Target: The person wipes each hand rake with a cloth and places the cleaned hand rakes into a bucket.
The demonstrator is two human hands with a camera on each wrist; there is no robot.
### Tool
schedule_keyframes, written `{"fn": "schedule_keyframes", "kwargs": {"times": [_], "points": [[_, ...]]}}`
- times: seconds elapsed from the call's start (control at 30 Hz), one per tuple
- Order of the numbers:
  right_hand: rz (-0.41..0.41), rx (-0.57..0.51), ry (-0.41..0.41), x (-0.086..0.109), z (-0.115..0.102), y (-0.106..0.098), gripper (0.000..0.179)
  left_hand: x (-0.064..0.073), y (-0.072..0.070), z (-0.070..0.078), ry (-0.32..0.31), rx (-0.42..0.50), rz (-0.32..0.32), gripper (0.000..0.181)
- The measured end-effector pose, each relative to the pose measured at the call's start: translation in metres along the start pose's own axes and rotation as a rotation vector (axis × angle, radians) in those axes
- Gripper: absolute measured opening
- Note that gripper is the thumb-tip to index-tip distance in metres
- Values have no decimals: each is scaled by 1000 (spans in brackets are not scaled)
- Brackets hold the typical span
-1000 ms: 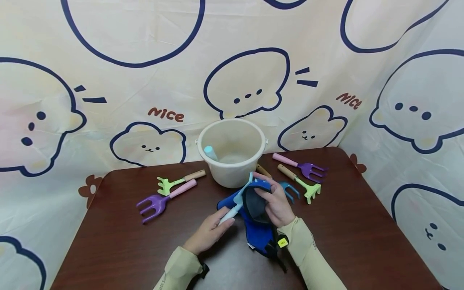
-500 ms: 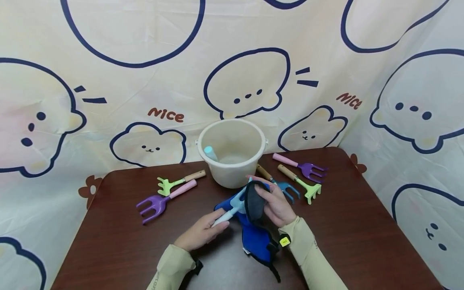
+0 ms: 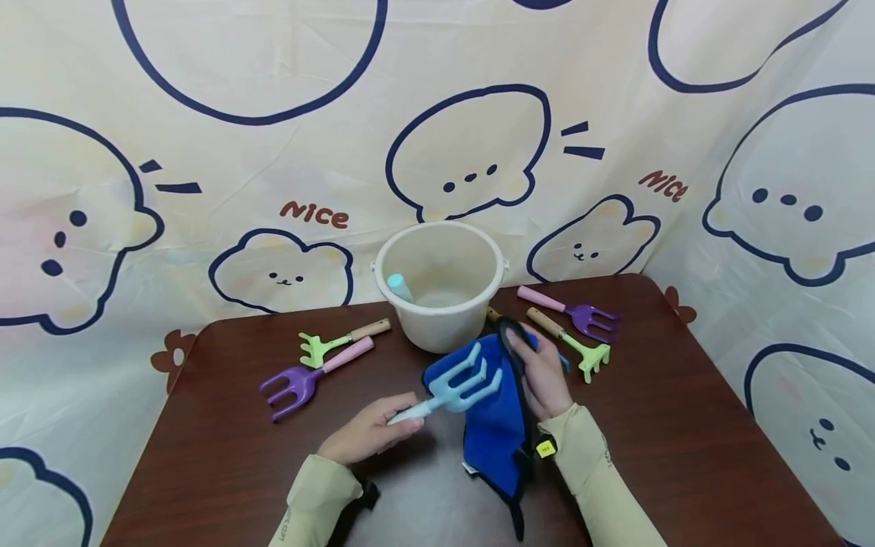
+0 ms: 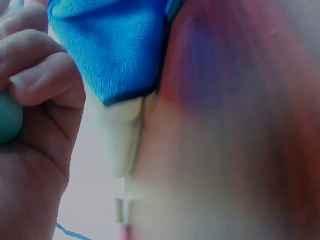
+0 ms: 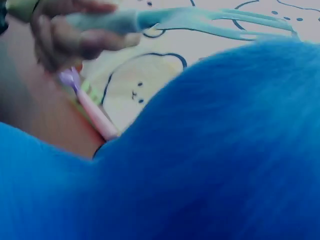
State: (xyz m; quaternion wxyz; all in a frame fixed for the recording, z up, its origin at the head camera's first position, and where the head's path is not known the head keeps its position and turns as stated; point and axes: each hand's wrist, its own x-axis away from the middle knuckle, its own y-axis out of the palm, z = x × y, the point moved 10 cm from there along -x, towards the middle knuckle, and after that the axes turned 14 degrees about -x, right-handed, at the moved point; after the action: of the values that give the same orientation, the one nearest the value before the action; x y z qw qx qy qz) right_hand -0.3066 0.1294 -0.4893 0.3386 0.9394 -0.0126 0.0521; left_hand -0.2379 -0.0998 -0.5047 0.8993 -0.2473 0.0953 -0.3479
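Light-blue hand fork (image 3: 447, 393): clamped by its pale handle in left hand (image 3: 369, 433), tines in front of blue cloth (image 3: 495, 425), contact between them unclear. Blue cloth, black-edged: pinched at upper edge in right hand (image 3: 544, 377), hangs downward. White bucket (image 3: 440, 330): stands beyond both on brown table (image 3: 225, 463), light-blue handle (image 3: 399, 288) inside. Left of bucket: green rake (image 3: 317, 349), purple fork (image 3: 299, 386). Right: second green rake (image 3: 589, 355), second purple fork (image 3: 585, 320).
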Motion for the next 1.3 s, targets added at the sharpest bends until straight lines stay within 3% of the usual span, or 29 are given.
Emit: {"fn": "schedule_keyframes", "kwargs": {"times": [0.17,0.27,0.5,0.63,0.7,0.97,1.13,1.3], "points": [[-173,67,-116,9,-24,21,49,3,-22,12,103,63,178,22],[-208,124,-165,15,-30,27,54,3,-29,16,116,53,292,23],[-275,230,-231,23,-29,37,64,7,-36,19,-9,-218,622,8],[-312,314,-256,25,-25,45,73,14,-37,40,27,-473,839,20],[-316,354,-258,26,-22,47,74,16,-33,50,63,-568,905,25],[-362,393,-135,29,5,58,56,14,-13,76,194,-768,931,18],[-369,391,-92,25,8,53,41,12,-12,72,181,-812,912,20],[-327,413,-47,20,9,46,32,10,-13,67,160,-793,908,24]]}}
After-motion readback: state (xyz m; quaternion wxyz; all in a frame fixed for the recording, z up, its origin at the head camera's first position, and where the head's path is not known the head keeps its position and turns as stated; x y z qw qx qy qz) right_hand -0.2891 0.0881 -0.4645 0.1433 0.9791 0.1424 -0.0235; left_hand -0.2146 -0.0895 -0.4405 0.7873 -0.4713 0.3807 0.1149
